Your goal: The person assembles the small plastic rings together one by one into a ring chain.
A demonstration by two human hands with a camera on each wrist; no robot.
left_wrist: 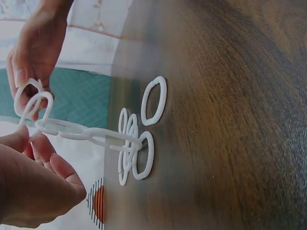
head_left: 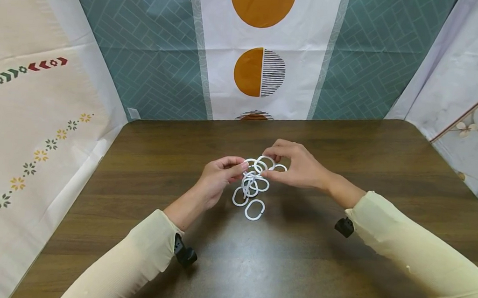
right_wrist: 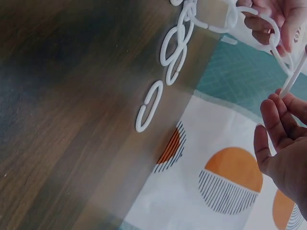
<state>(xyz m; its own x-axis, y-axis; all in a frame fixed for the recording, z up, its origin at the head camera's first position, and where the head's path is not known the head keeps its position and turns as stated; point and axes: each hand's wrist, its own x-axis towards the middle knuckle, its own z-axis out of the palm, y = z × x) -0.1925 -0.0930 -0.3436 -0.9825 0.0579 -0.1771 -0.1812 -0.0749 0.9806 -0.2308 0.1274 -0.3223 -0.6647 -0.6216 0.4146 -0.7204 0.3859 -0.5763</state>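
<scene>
Several white plastic chain links, oval with a small gap, are in the middle of the table. My left hand [head_left: 215, 180] pinches one end of a hanging chain [left_wrist: 98, 131] between thumb and fingertips. To its right, my right hand [head_left: 301, 165] holds another white link [left_wrist: 17, 98] between thumb and fingers, up against the chain's top link. Lower links of the chain rest on the tabletop. One loose link [head_left: 246, 209] lies nearer me, apart from the pile. Another link [right_wrist: 157, 103] lies on the far side, partly hidden by my right hand in the head view.
The brown wooden table [head_left: 263, 272] has a dark, glossy top. Behind it hangs a teal and white cloth [head_left: 156, 77] with orange half-circles. Patterned cloths hang at the left [head_left: 25, 127] and right [head_left: 462, 101]. Each wrist carries a small black camera [head_left: 185, 253].
</scene>
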